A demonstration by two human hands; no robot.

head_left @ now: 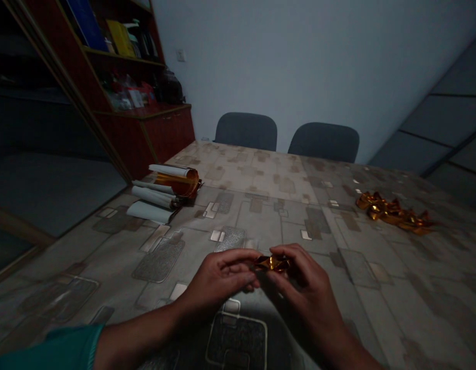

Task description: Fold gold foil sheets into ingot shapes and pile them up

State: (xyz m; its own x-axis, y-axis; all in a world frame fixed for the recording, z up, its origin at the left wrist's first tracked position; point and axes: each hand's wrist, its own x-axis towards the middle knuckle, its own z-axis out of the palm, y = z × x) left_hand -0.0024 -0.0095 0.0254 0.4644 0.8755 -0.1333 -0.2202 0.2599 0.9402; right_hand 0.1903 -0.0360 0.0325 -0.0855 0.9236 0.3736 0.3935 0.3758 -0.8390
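A small folded piece of shiny gold foil paper (271, 263) sits between my two hands just above the table (261, 205). My left hand (218, 280) pinches its left end with curled fingers. My right hand (305, 288) grips its right end, fingers bent over it. Both hands are low over the near middle of the patterned tabletop.
A pile of finished gold foil shapes (394, 211) lies at the right. Rolled gold and white sheets (166, 192) lie at the left edge. Two dark chairs (286, 134) stand at the far side. A red-brown bookcase (118, 77) fills the left.
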